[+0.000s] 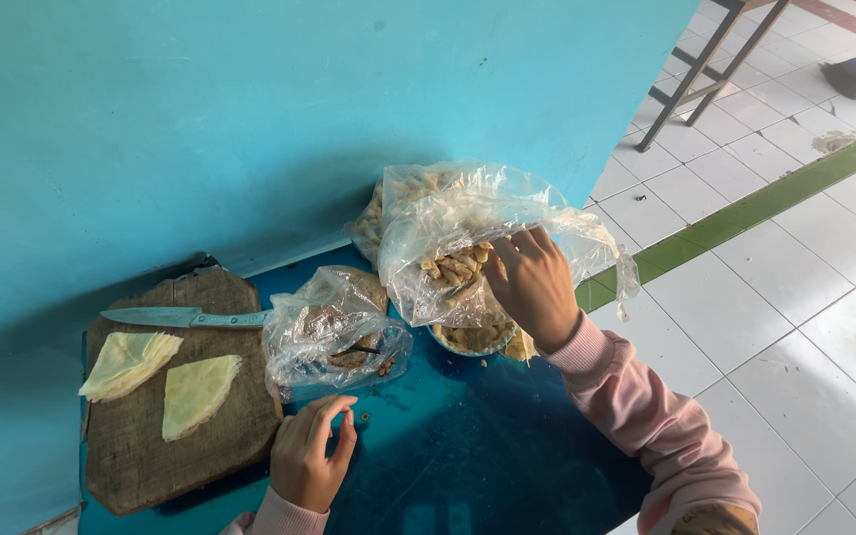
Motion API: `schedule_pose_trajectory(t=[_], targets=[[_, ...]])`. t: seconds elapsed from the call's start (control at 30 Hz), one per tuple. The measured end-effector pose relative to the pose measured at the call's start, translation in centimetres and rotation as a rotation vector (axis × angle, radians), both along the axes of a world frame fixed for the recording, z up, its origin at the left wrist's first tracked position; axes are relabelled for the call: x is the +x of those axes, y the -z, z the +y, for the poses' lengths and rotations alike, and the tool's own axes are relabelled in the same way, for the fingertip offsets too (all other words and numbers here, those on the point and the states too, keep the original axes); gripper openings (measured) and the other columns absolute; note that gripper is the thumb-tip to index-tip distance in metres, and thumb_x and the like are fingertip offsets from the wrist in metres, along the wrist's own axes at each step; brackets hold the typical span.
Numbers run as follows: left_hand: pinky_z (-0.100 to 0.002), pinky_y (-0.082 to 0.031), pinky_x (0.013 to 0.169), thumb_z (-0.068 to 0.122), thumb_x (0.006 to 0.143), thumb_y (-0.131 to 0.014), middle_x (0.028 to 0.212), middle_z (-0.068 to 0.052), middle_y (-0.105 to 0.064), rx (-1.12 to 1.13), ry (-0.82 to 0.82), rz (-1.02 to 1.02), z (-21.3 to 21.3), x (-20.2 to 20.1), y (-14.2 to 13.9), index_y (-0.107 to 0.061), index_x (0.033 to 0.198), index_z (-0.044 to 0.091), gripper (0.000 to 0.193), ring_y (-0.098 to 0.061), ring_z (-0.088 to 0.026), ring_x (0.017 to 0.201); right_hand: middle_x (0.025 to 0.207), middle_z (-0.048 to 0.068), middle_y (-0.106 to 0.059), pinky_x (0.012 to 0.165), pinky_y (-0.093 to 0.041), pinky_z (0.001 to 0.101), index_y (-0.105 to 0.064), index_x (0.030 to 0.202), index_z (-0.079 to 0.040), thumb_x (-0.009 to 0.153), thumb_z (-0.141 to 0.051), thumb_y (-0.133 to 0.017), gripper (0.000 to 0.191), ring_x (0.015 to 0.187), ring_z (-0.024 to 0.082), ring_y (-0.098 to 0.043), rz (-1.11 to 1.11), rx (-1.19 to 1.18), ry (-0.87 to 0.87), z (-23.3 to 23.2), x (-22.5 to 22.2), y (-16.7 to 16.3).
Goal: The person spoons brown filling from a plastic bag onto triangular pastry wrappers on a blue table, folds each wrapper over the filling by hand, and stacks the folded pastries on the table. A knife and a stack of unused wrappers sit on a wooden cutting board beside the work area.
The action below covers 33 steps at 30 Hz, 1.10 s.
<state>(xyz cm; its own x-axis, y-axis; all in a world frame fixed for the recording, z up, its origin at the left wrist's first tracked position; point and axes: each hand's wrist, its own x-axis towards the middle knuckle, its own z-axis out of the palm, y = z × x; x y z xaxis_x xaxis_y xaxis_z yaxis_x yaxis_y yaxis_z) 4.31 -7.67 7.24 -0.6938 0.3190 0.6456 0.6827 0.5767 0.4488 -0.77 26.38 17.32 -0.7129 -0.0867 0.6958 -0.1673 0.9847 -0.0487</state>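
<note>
My right hand (532,284) grips a clear plastic bag (448,233) of pale finger-shaped snacks, holding it tilted over a small bowl (468,342) filled with the same pieces. My left hand (311,456) rests on the blue table (448,446) with its fingers loosely curled, pinching something small that I cannot make out. Just beyond it lies a second crumpled clear bag (334,332) with brown bits inside. A third bag of snacks (388,203) leans against the wall behind.
A worn wooden cutting board (151,436) lies at the left with two folded yellow wedge-shaped sheets (131,362) (198,393) and a knife (185,317) on it. A blue wall stands behind. White tiled floor, ladder legs (705,59) and a broom (849,74) are at the right.
</note>
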Motion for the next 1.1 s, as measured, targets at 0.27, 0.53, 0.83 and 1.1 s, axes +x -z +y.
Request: schedule_pose_trajectory(t=[0.27,0.53,0.83,1.1], targets=[[-0.035,-0.048,0.064,0.010,0.088,-0.072,0.100,-0.001,-0.074,-0.005,0.008,0.037,0.2,0.0,-0.4,-0.068,0.113,0.012,0.026,-0.067,-0.020,0.075,0.090,0.012,-0.071,0.078,-0.054,0.0383,-0.073,0.094,0.000,0.093,-0.014,-0.071,0.014,0.086,0.026,-0.063,-0.038,0.004,-0.007,0.5,-0.4,1.0],[-0.041,-0.053,0.075,0.015,0.095,-0.068,0.106,-0.005,-0.074,0.060,0.041,0.108,0.6,-0.6,-0.5,-0.070,0.112,0.014,0.018,-0.071,-0.026,0.088,0.115,0.015,-0.074,0.088,-0.056,0.0370,-0.074,0.116,0.000,0.093,-0.019,-0.067,0.030,0.104,0.027,-0.066,0.017,0.313,-0.005,-2.4,5.1,-2.3],[-0.039,-0.049,0.075,0.023,0.093,-0.078,0.089,0.002,-0.066,0.052,0.105,0.108,1.1,-0.7,-0.5,-0.062,0.094,0.017,0.017,-0.067,-0.021,0.083,0.086,0.006,-0.074,0.065,-0.056,0.0399,-0.076,0.099,-0.011,0.085,-0.026,-0.073,0.021,0.076,0.028,-0.071,-0.366,0.121,-0.431,-10.4,7.0,-4.7],[-0.035,-0.048,0.075,0.021,0.095,-0.075,0.086,0.004,-0.064,0.082,0.115,0.174,2.3,-1.1,0.3,-0.058,0.098,0.017,0.017,-0.066,-0.018,0.082,0.107,0.019,-0.069,0.082,-0.054,0.0457,-0.066,0.110,-0.001,0.089,-0.010,-0.068,0.023,0.100,0.039,-0.065,-0.280,0.076,-0.857,-18.7,-1.4,-3.0]])
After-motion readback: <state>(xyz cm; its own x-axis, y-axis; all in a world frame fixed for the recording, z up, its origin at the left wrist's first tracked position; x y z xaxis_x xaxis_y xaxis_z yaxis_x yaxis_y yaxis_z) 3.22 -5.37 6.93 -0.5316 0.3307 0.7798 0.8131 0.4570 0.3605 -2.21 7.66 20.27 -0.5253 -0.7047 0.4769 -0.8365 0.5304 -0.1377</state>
